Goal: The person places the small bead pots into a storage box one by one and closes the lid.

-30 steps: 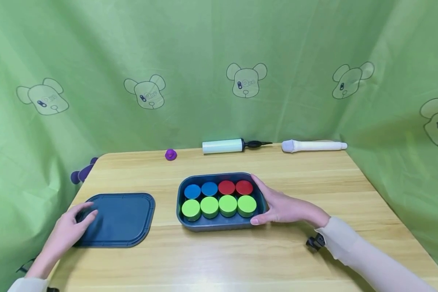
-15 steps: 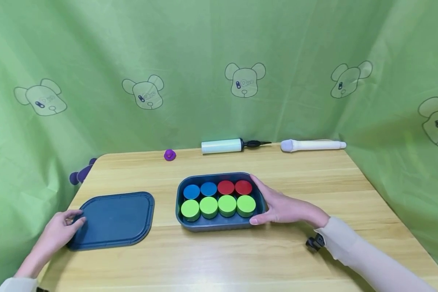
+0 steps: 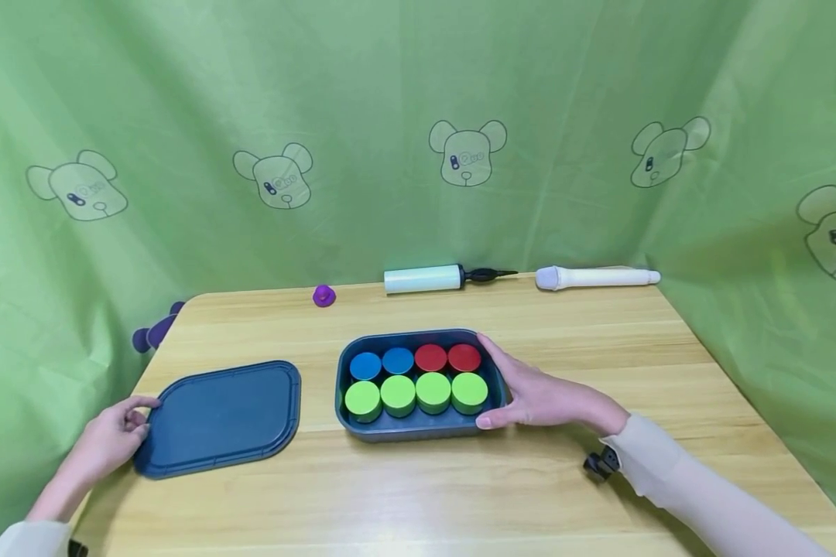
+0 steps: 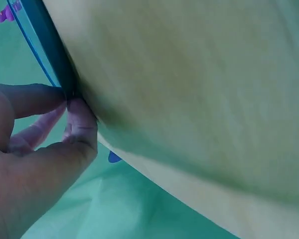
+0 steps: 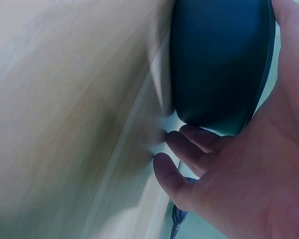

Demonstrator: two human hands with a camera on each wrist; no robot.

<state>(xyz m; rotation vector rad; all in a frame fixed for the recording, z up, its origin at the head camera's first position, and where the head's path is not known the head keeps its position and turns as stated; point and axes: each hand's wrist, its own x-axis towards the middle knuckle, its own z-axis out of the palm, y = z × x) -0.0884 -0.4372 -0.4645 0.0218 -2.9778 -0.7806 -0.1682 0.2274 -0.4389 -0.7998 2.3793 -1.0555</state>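
Note:
A dark blue rectangular lid (image 3: 223,418) lies on the left of the table, tilted a little at its left end. My left hand (image 3: 107,445) pinches its left edge between thumb and fingers; the left wrist view shows the fingertips meeting on the lid's rim (image 4: 55,50). In the middle stands a dark blue box (image 3: 418,432), with blue discs (image 3: 399,360), red discs (image 3: 432,357) and several taller green round pieces (image 3: 399,391) in two rows. My right hand (image 3: 539,396) spans the box's right end, thumb at the front corner and forefinger at the back one.
Along the back edge of the wooden table (image 3: 418,503) lie a purple rubber duck (image 3: 323,295), a pale hand pump (image 3: 425,279) with a black nozzle, and a white microphone-shaped wand (image 3: 599,278). A green curtain (image 3: 362,193) hangs behind and at both sides.
My left hand has moved left from over the lid to its left edge and taken hold there. The lid has turned slightly, its right end shifting back. The right hand and box stay put.

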